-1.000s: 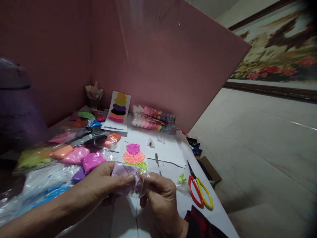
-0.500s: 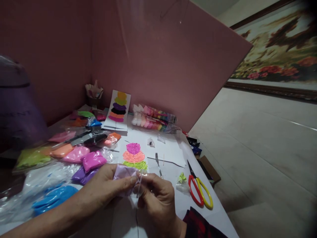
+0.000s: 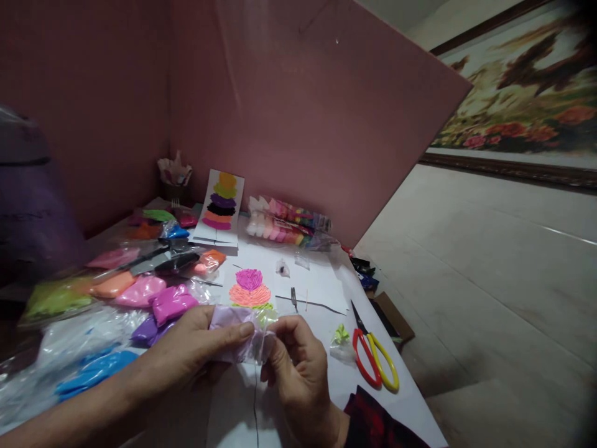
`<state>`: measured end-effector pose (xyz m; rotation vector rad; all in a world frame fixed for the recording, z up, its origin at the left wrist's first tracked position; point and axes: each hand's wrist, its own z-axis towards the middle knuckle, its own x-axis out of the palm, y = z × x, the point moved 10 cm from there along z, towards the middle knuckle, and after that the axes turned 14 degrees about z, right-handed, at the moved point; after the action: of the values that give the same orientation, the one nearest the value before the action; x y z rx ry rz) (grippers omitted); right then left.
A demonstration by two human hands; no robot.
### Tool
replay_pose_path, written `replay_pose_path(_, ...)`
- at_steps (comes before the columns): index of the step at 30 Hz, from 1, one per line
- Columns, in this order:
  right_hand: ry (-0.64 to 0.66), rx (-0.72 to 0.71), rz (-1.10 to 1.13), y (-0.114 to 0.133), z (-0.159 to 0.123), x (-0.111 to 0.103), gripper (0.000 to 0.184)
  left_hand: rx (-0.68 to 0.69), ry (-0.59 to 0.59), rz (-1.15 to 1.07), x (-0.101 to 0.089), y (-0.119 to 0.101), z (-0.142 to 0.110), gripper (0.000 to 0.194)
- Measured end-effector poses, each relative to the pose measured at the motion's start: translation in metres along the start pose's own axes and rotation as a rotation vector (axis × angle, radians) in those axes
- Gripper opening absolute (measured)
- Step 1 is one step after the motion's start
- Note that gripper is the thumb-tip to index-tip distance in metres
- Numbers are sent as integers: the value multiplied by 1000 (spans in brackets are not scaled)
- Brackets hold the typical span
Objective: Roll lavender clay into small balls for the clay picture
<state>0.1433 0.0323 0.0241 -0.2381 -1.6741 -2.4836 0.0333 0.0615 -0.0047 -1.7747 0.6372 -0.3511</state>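
Note:
A small clear bag of pale purple modelling clay (image 3: pixel 228 320) is held up in front of me above the paper. My left hand (image 3: pixel 203 339) is closed on its body, thumb on top. With thumb and fingers, my right hand (image 3: pixel 301 373) pinches the clear plastic end of the same bag. Just beyond lies a sheet with textured clay tiers (image 3: pixel 250 292) in magenta, coral and lime; the bag hides most of the lime tier. A thin dark line (image 3: pixel 255 404) runs down the paper below my hands. A fork (image 3: pixel 293 297) lies beyond my right hand, partly hidden.
Red-and-yellow scissors (image 3: pixel 373 361) and an opened bag with lime clay (image 3: pixel 342 336) lie on the right. Several bagged clays, including a magenta one (image 3: pixel 173 303) and a blue one (image 3: pixel 96 373), crowd the left. A clay sample card (image 3: pixel 219 208) leans behind, beside packed clay (image 3: pixel 289 224).
The bag is up a little and covers more of the lime tier. My right fingers have shifted slightly on its clear end, and the view has moved a little.

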Motion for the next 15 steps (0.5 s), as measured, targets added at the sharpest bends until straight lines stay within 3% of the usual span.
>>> replay_pose_path(5, -18, 10, 40, 1, 3, -3, 14, -7, -34, -38, -7, 5, 3, 48)
replay_pose_path(15, 70, -125, -222, 17, 2, 6, 12, 13, -25, 38, -2, 0, 0, 42)
